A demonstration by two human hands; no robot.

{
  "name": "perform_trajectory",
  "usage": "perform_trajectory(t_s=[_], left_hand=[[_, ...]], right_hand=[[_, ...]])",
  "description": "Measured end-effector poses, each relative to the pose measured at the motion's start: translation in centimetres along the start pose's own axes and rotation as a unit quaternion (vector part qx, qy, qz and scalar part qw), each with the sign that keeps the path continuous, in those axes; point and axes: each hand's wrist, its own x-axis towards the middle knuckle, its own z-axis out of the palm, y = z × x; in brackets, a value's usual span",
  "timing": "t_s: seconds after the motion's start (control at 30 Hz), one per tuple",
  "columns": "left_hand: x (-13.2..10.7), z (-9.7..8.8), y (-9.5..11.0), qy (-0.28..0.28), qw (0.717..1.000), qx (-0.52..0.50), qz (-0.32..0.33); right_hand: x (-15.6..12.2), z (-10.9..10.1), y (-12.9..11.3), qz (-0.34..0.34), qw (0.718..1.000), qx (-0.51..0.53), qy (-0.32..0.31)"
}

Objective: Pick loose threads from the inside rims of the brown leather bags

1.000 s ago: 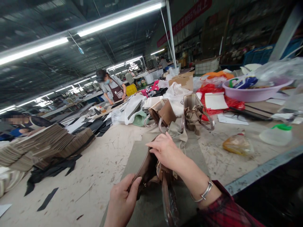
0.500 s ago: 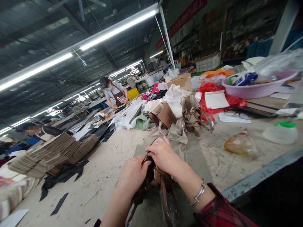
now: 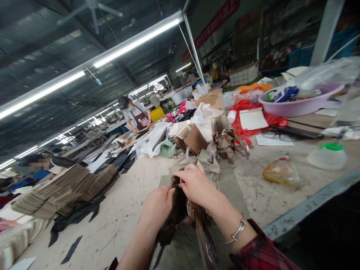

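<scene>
A brown handbag (image 3: 180, 210) with plastic-wrapped handles lies on a grey-green cloth in front of me, its mouth turned up between my hands. My left hand (image 3: 158, 204) pinches the left edge of the opening between thumb and fingers. With the fingers curled over the far edge, my right hand (image 3: 194, 183) grips the rim too; a silver bangle is on that wrist. Part of the bag's body is hidden behind my right forearm. Just beyond stand two more brown bags, one boxy (image 3: 195, 139) and one crumpled (image 3: 223, 138).
Stacked brown panels (image 3: 67, 183) and black strips are at the left. On the right are a tied bag of yellowish liquid (image 3: 281, 171), a green-capped bottle (image 3: 327, 155), eyeglasses and a lilac basin (image 3: 300, 107). A co-worker in an apron (image 3: 140, 116) stands farther back.
The bag's opening has spread wider between my hands and more of its dark inside shows. My left hand has dropped slightly. The whole view has shifted a little.
</scene>
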Motion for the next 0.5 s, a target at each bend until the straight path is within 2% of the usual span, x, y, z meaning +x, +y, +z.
perform_trajectory(t_s=[0.2, 0.4, 0.5], left_hand=[[1.1, -0.1, -0.1, -0.014, 1.0, 0.004, -0.001], [1.6, 0.3, 0.0, 0.0, 0.999, 0.018, -0.037], [1.6, 0.4, 0.1, 0.002, 0.999, 0.015, -0.038]], right_hand=[[0.3, 0.7, -0.3, 0.008, 1.0, 0.02, 0.012], [0.0, 0.4, 0.6, -0.035, 0.998, 0.047, 0.023], [-0.3, 0.1, 1.1, -0.034, 0.998, 0.048, 0.022]])
